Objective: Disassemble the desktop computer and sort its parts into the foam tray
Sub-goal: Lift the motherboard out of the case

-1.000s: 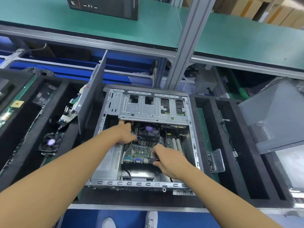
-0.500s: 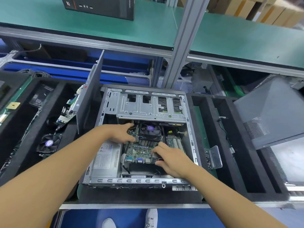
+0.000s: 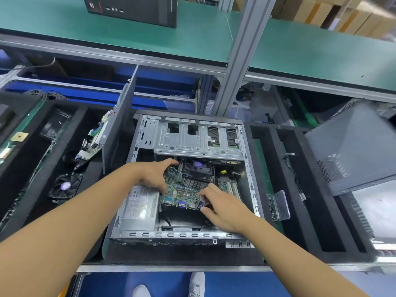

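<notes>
Since approx. 1 s ago the left hand (image 3: 153, 176) has come back from under the silver sheet-metal drive cage (image 3: 192, 140) to the left edge of the green motherboard (image 3: 182, 190) w/ blue and silver rear ports; the right hand (image 3: 222, 207) has barely shifted. Left fingers curl on that left edge, thumb reaching toward the far corner; the right hand pinches the near-right corner by the blue ports, so both grip the board. It sits inside the open grey steel computer case (image 3: 182, 235), port end apparently raised over a dark gap, far end tucked under the cage, w/ a black cooling fan on a finned heatsink (image 3: 198, 169) mounted on it. Just left of it in the case lies the silver boxy power supply (image 3: 139, 205). The case sits between black foam trays: the left tray (image 3: 70, 125) holds another green circuit board (image 3: 92, 146) and a black fan w/ purple hub (image 3: 65, 186); the right tray (image 3: 300, 256) has long slots, w/ a clear plastic bracket (image 3: 278, 205) at its near-left edge. Step in hand, prob.: freeing the motherboard from the chassis. Next move calls for drawing it toward the near side to clear the cage, then lifting it level, minding the thin wires by the left thumb, which may be attached, then into a tray slot.
</notes>
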